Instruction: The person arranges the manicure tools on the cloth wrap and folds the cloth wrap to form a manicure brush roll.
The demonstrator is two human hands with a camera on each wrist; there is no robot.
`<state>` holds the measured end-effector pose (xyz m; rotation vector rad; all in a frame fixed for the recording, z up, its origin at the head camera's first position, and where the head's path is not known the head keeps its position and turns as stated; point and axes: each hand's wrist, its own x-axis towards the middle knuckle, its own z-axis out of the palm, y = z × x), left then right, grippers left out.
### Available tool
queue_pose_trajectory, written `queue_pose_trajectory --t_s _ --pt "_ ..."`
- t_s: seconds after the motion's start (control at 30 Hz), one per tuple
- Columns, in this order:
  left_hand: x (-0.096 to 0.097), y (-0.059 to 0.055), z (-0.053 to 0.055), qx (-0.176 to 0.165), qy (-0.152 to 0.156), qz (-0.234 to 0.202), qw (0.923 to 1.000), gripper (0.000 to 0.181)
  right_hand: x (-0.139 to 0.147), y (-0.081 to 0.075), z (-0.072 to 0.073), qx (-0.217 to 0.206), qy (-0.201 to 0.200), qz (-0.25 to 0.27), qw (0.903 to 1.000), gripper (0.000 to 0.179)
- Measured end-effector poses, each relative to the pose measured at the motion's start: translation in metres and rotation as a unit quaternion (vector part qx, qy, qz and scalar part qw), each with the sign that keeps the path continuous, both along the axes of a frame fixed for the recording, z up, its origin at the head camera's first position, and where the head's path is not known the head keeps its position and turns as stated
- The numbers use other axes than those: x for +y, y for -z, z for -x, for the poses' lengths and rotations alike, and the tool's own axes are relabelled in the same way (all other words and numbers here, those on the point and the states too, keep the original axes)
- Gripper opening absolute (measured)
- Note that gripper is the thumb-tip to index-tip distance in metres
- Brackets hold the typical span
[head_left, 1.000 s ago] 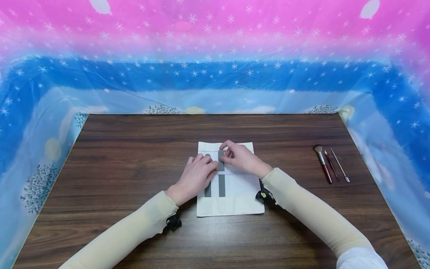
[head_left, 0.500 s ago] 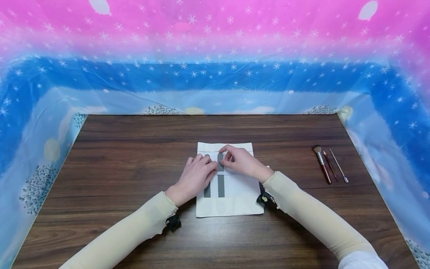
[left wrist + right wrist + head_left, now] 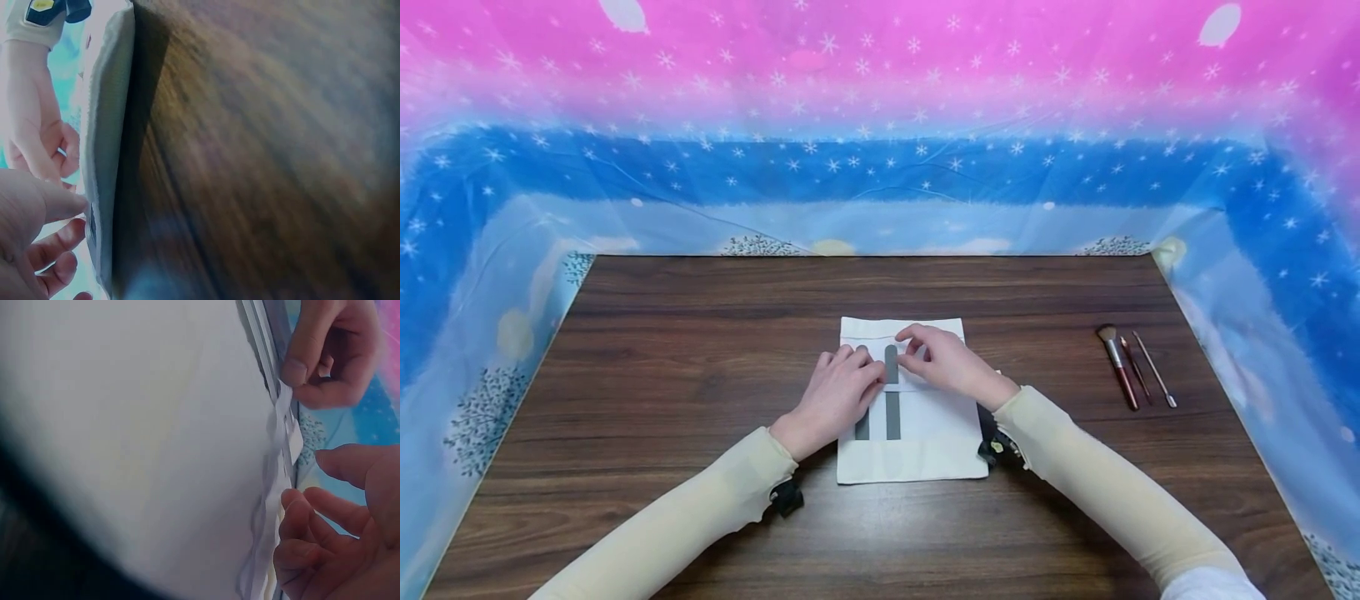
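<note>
A white fabric roll-up case (image 3: 917,461) lies flat on the table in the head view, with a white elastic band (image 3: 270,469) running across it. Two flat grey nail files with rounded ends lie lengthwise under the band: the left file (image 3: 862,427) is partly covered by my left hand (image 3: 841,385), the right file (image 3: 892,415) shows above and below the band. Thumb and forefinger of my left hand pinch the band beside the right file. My right hand (image 3: 953,363) hovers just right of that file's upper end, its thumb and fingers apart, with nothing between them.
To the right on the dark wooden table (image 3: 700,333) lie a makeup brush (image 3: 1118,367), a slim reddish-brown tool (image 3: 1136,369) and a thin metal cuticle pusher (image 3: 1155,369). A patterned cloth (image 3: 880,167) stands around the back and sides.
The right nail file has slid down slightly under the band. My right hand has let go of its upper end and drawn a little to the right. The left hand stays put.
</note>
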<state>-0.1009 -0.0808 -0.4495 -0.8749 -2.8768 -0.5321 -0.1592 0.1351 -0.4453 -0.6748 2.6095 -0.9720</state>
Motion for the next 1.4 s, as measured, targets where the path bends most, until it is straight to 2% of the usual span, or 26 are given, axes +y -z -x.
queue_pose_trajectory --t_s 0.27,0.53,0.63,0.97,1.27,1.4 --pt "0.003 -0.005 0.002 -0.014 -0.006 0.008 0.9998 0.005 0.03 -0.008 -0.005 -0.01 0.025 0.008 0.9996 0.036" --pt "0.007 -0.007 0.001 -0.001 0.012 -0.005 0.9999 0.004 0.079 -0.013 -0.01 0.001 0.052 0.007 0.9986 0.035" --pt "0.009 -0.008 0.001 -0.001 0.015 -0.007 0.9999 0.005 0.102 -0.015 -0.012 0.006 0.076 -0.001 0.9971 0.035" --pt "0.021 -0.012 0.005 -0.024 0.019 0.006 0.9995 0.012 0.171 -0.025 -0.016 0.041 0.152 -0.057 0.9859 0.036" --pt "0.028 -0.012 0.006 -0.035 0.02 0.017 0.9991 0.013 0.221 -0.027 -0.021 0.059 0.182 -0.104 0.9761 0.036" --pt "0.032 -0.011 0.006 -0.033 0.025 0.018 0.999 0.01 0.238 -0.026 -0.022 0.08 0.198 -0.138 0.9671 0.033"
